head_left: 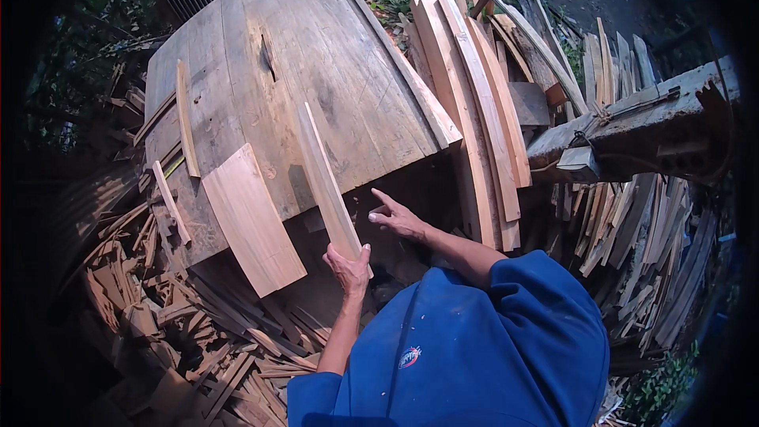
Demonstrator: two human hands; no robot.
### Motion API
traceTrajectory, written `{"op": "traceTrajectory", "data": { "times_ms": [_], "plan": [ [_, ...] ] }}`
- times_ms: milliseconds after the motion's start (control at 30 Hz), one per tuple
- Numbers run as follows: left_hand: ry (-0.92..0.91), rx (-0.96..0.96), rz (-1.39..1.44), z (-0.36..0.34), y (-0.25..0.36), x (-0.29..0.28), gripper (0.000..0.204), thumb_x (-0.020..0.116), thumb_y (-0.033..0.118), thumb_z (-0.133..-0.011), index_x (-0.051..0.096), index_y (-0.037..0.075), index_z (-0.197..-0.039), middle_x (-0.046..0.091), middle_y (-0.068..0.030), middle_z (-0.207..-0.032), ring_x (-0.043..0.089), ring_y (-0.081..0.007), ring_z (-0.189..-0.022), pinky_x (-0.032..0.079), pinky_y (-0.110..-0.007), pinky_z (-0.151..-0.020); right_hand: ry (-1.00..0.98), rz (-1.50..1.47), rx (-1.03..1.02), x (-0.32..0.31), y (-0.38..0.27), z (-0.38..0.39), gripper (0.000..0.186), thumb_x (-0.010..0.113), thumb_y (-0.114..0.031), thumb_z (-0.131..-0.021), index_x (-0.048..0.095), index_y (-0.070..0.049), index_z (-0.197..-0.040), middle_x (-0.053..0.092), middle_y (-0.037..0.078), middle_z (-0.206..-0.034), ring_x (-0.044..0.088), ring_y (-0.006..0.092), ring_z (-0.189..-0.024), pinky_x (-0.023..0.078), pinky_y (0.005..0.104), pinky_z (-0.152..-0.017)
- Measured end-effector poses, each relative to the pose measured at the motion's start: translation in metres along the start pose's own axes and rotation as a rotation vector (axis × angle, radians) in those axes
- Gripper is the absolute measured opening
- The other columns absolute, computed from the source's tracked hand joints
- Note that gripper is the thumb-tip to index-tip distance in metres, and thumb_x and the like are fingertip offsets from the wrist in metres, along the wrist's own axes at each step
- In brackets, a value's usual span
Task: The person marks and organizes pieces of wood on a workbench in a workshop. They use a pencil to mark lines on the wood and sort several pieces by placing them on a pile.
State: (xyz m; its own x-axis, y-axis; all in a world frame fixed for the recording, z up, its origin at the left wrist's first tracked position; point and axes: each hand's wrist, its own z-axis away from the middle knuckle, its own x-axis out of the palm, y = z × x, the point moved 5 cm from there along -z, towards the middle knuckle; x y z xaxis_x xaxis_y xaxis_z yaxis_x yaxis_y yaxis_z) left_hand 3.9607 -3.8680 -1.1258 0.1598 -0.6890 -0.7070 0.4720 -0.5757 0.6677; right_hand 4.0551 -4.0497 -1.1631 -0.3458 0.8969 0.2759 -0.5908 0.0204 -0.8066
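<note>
Wooden slat (326, 178) in left hand (349, 266)

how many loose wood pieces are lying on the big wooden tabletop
4: a wide board overhanging the near edge, the strip gripped by the left hand, a thin strip near the left edge, and a long batten along the right edge. Others may be hidden.

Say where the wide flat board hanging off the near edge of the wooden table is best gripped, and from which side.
Probably by the overhanging near end of the wide flat board, coming from below the table edge on the person's side. That end juts free past the edge, so fingers can close over and under it. The left hand already holds the narrow plank; the open right hand is free.
</note>
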Motion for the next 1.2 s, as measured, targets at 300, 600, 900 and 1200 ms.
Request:
{"op": "traceTrajectory", "data": {
  "times_ms": [300, 600, 900, 1200],
  "plan": [
    [0.093, -0.344, 0.387, -0.025, -0.134, -0.045, 0.062, 0.075, 0.036, -0.090, 0.050, -0.004, -0.130, 0.055, -0.0107, -0.103, 0.061, -0.0248, -0.096, 0.052, -0.039, -0.082, 0.216, 0.248, -0.240, 0.134, 0.024, -0.142, 0.070, 0.063, -0.013, -0.089, 0.037, 0.000, -0.152, 0.063, 0.026, -0.128, 0.062, 0.0276, -0.116, 0.046, 0.0347, -0.102],
    [0.333, -0.906, 1.357, -0.070, -0.279, -0.074, 0.066, 0.069, 0.026, -0.096, 0.027, 0.007, -0.144, 0.042, -0.0160, -0.147, 0.044, -0.0363, -0.134, 0.034, -0.069, -0.110, 0.305, 0.567, -0.296, 0.200, 0.037, -0.190, 0.066, 0.059, -0.015, -0.094, 0.033, 0.006, -0.151, 0.053, 0.031, -0.141, 0.055, 0.0358, -0.130, 0.043, 0.0351, -0.108],
    [0.276, -0.903, 1.118, -0.129, -0.254, -0.070, 0.105, 0.065, 0.033, -0.098, -0.019, 0.011, -0.157, 0.039, -0.0079, -0.157, 0.033, -0.0367, -0.145, 0.028, -0.070, -0.112, 0.494, 0.980, -0.212, 0.197, 0.004, -0.244, 0.054, 0.059, -0.024, -0.094, 0.050, 0.003, -0.139, 0.065, 0.027, -0.108, 0.060, 0.0446, -0.107, 0.046, 0.0529, -0.093],
    [0.157, -0.807, 1.203, -0.169, -0.231, -0.073, 0.105, 0.057, 0.029, -0.103, -0.037, 0.013, -0.149, 0.027, -0.0063, -0.163, 0.028, -0.0323, -0.149, 0.036, -0.072, -0.109, 0.515, 1.227, -0.218, 0.196, -0.017, -0.270, 0.051, 0.057, -0.033, -0.095, 0.054, -0.008, -0.140, 0.064, 0.023, -0.103, 0.060, 0.0404, -0.104, 0.048, 0.0488, -0.088]
  ]
}}
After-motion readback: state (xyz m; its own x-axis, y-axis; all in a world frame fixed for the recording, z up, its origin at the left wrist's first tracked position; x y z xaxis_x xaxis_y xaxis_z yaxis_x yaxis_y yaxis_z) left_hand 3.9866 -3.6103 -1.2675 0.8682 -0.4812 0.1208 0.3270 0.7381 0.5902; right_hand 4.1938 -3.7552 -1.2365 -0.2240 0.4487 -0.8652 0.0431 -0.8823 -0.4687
